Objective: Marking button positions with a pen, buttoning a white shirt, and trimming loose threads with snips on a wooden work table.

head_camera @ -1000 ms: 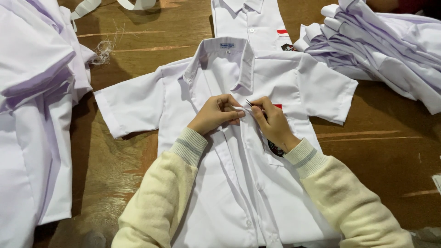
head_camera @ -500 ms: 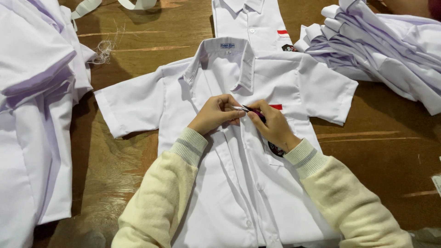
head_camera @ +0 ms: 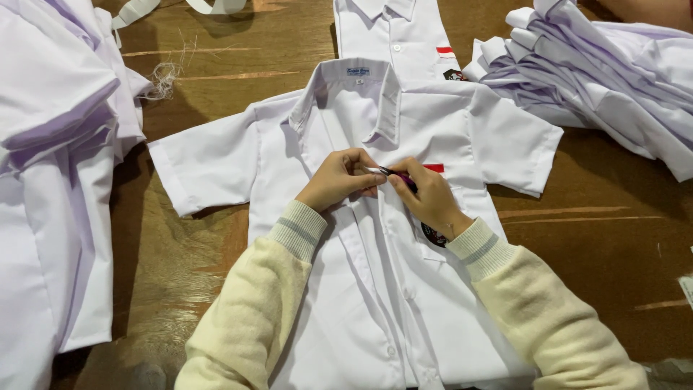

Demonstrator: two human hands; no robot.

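A white short-sleeved shirt point(head_camera: 375, 238) lies spread flat on the wooden counter point(head_camera: 606, 245). At its button placket just below the collar, the left hand point(head_camera: 338, 179) pinches the fabric, and the right hand point(head_camera: 427, 198) has its fingers clamped on a small purple-handled tool point(head_camera: 399, 175).

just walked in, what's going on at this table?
A person in cream sleeves works on a white short-sleeved shirt spread flat on a wooden table. The left hand pinches the front placket just below the collar. The right hand holds a small dark tool with a thin tip against the same spot. More white shirts lie around it: one above, a folded heap at right and a pile at left. Loose thread sits on the table.
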